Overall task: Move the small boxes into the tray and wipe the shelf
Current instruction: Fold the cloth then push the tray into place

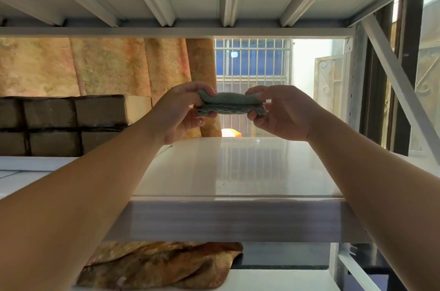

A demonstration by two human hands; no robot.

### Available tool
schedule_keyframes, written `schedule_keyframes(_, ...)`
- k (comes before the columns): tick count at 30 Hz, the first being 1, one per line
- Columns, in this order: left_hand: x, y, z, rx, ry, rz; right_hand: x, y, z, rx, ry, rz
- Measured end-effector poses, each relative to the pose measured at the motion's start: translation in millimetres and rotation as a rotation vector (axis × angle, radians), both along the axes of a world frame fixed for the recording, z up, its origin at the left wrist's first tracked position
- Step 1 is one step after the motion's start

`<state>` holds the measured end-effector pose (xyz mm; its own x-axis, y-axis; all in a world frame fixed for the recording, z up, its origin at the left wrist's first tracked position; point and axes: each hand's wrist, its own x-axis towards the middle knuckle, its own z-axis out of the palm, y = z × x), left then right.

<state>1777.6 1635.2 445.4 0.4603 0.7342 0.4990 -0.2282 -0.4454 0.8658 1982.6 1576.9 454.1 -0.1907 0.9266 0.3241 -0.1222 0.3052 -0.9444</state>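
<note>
Left hand [177, 112] and right hand [281, 112] each pinching an end of a folded grey-green knitted cloth [230, 106], held above the glossy white metal shelf [214, 171]. Stacked brown cardboard boxes [59, 121] far left, possibly on an adjoining shelf.

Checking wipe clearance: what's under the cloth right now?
Bare glossy shelf; the folded cloth is held in the air by left hand and right hand, not touching it. Forearms cover the shelf's side parts.
</note>
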Motion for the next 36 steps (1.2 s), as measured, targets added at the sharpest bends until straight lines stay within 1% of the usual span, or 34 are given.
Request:
schedule_keyframes(3,-3.5,-5.8,0.7,-0.050,0.028,-0.002,-9.7,-0.4,-2.1,-0.003,-0.080,-0.122)
schedule_keyframes(7,-24.2,-14.6,1.6,-0.032,0.190,0.147,-26.1,-1.7,-1.8,0.004,-0.180,-0.177)
schedule_keyframes(8,-34.2,-16.7,2.0,-0.039,0.202,0.170,-33.4,-1.5,-0.3,-0.008,-0.203,-0.180)
schedule_keyframes(11,-70.2,-22.5,5.5,-0.082,0.150,0.257,-69.9,-1.6,4.9,-0.012,-0.238,-0.182)
schedule_keyframes(14,-104.2,-26.1,7.2,-0.164,0.103,0.358,-115.2,0.3,7.5,0.028,-0.289,-0.205)
schedule_keyframes(16,-124.9,-26.1,6.0,-0.202,0.120,0.420,-143.5,4.6,4.2,0.041,-0.291,-0.217)
schedule_keyframes(18,-144.9,-23.3,2.7,-0.193,0.191,0.507,-167.2,8.6,-2.6,0.073,-0.297,-0.190)
schedule_keyframes(20,-163.3,-19.9,-2.0,-0.155,0.272,0.584,-185.2,15.0,-9.7,0.083,-0.378,-0.205)
schedule_keyframes(21,-171.4,-17.8,-5.0,-0.130,0.306,0.610,-191.9,16.4,-10.8,0.126,-0.476,-0.214)
schedule_keyframes(23,-183.7,-13.3,-11.0,-0.066,0.373,0.637,-200.8,18.0,-13.6,0.174,-0.604,-0.229)
schedule_keyframes(24,-188.5,-10.1,-14.7,-0.004,0.434,0.661,-203.4,21.1,-15.7,0.216,-0.656,-0.244)
schedule_keyframes(26,-196.2,-2.4,-21.9,0.162,0.599,0.739,-211.0,26.5,-20.2,0.319,-0.843,-0.343)
schedule_keyframes(27,-199.2,1.2,-25.0,0.222,0.648,0.764,-213.3,30.0,-23.6,0.369,-0.934,-0.375)
schedule_keyframes(30,-207.5,10.8,-32.5,0.254,0.680,0.744,-220.8,35.1,-31.6,0.458,-1.153,-0.458)
schedule_keyframes(32,-210.0,14.0,-36.8,0.268,0.692,0.736,-224.5,34.0,-34.1,0.484,-1.289,-0.457)
schedule_keyframes(34,-212.8,16.3,-41.7,0.307,0.714,0.744,-225.5,33.5,-35.4,0.453,-1.298,-0.419)
schedule_keyframes(36,-217.1,18.4,-45.2,0.393,0.746,0.732,-223.3,31.9,-37.6,0.392,-1.235,-0.353)
